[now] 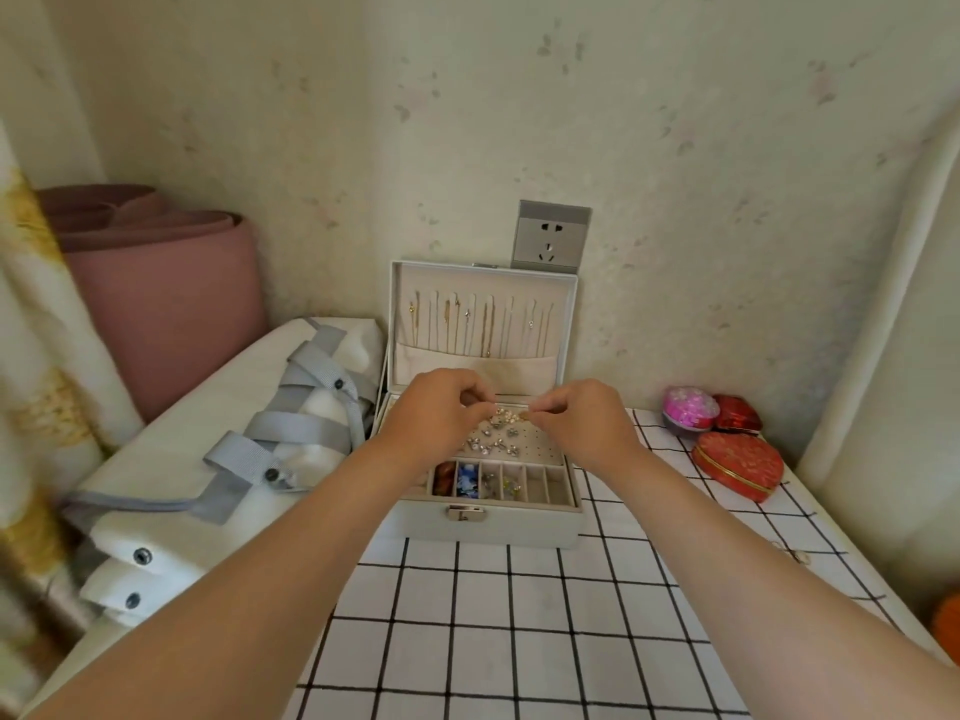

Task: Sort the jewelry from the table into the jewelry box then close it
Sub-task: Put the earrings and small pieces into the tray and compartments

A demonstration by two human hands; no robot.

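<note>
Surface [519,641]: checked cloth, bare in front of the jewelry box [488,527]; its left edge borders a white bag [171,459] with grey straps.
Jewelry box: at the far left of the surface, near the wall, lid [567,324] raised upright below a wall socket [551,236].
Lid interior: necklaces [483,324] hanging in a row.
Box tray: studs [493,444] on a perforated panel, divided compartments [540,483] along the front.
Right margin: red heart-shaped boxes [737,465] and a pink round container [690,407], well apart from the jewelry box; a small loose item [800,556] near the right edge.
Left hand [441,413]: fingers curled, tips pinching one end of a small gold piece [523,415] above the studs.
Right hand [582,418]: fingers curled, thumb and forefinger pinching the other end.
</note>
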